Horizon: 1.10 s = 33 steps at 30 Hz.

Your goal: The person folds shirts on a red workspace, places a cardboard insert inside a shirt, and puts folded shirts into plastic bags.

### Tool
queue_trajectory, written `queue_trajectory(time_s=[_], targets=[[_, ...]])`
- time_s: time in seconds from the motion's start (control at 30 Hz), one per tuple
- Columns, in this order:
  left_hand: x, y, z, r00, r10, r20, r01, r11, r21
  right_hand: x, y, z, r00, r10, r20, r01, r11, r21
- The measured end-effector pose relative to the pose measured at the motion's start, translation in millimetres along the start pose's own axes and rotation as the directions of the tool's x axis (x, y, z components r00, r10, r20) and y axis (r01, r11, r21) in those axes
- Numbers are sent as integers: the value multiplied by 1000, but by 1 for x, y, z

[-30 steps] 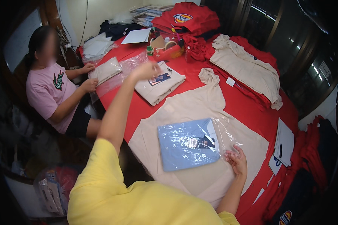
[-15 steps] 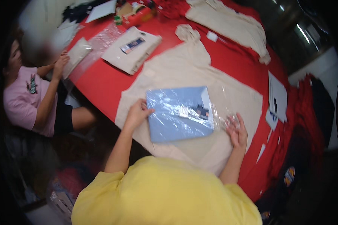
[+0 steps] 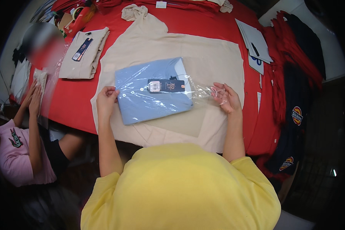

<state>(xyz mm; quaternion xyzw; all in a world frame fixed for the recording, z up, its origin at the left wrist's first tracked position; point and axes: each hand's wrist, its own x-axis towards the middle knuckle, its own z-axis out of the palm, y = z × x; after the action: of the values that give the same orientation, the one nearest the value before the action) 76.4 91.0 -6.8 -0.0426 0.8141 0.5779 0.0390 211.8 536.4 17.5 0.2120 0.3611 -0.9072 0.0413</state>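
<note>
A folded light-blue shirt (image 3: 147, 103) lies in a clear plastic bag (image 3: 204, 92), tilted slightly, with white buttons and a dark hang tag (image 3: 166, 86) showing through. My left hand (image 3: 107, 100) is closed on its left edge, thumb on top and fingers partly hidden. At the bag's loose right end, my right hand (image 3: 229, 99) is palm up with fingers loosely curled around the clear film. Under the bag, a beige garment (image 3: 214, 50) is spread across the red-covered table (image 3: 74, 97), with a pale flat sheet (image 3: 188, 124) partly showing.
A folded beige garment with a dark tag (image 3: 82, 57) lies at the left. White cards with a pen (image 3: 253, 46) are at the right, beside red and navy clothing (image 3: 295, 111). At far left, a co-worker's hands (image 3: 34, 96) rest on a wrapped package (image 3: 42, 80).
The view has shifted, so the table appears further left and higher. Both my hands keep their places at the bag's ends. The co-worker's hands now lie flatter on their package.
</note>
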Motion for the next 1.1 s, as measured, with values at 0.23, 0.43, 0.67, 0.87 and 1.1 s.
queue_trajectory(time_s=[0.23, 0.43, 0.67, 0.87, 1.1], targets=[[17, 10, -4, 999, -38, 28, 38, 999, 7, -7, 21, 17, 1000, 27, 14, -18, 892, -451], [14, 18, -7, 995, -4, 102, -10, 990, 143, 3, 22, 23, 962, 233, 143, -142, 873, -467], [12, 11, -3, 997, 49, 67, -59, 984, 168, 20, 28, 37, 967, 90, 238, 87, 761, -643], [13, 9, -5, 997, 3, 83, -9, 997, 73, 23, 23, 43, 975, 158, 156, -36, 804, -594], [11, 7, -3, 998, 28, 48, -33, 995, 96, 23, 21, 48, 958, 242, 156, -115, 819, -563]])
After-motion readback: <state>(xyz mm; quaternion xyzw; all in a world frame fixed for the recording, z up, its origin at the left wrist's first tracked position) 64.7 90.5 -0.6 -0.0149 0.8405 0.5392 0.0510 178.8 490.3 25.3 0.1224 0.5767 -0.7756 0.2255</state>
